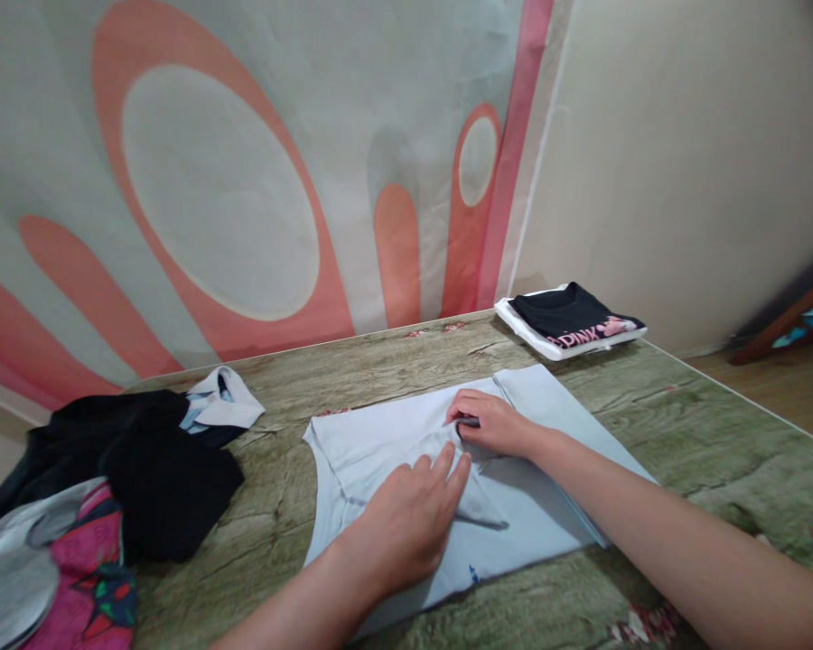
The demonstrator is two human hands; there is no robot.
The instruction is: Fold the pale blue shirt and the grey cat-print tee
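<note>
The table (732,442) is cut off at six o'clock; on it, toward five o'clock, the pale garment (515,496) lies partly hidden. The left hand (413,515) rests on it, fingers extended; the right hand (491,422) grips cloth beside an unclear dark piece (469,422).

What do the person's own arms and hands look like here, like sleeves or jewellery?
Both the left hand and right hand are ungloved, with no rings to be seen. The left forearm and right forearm show no sleeve, watch or bracelet within the picture.
</note>
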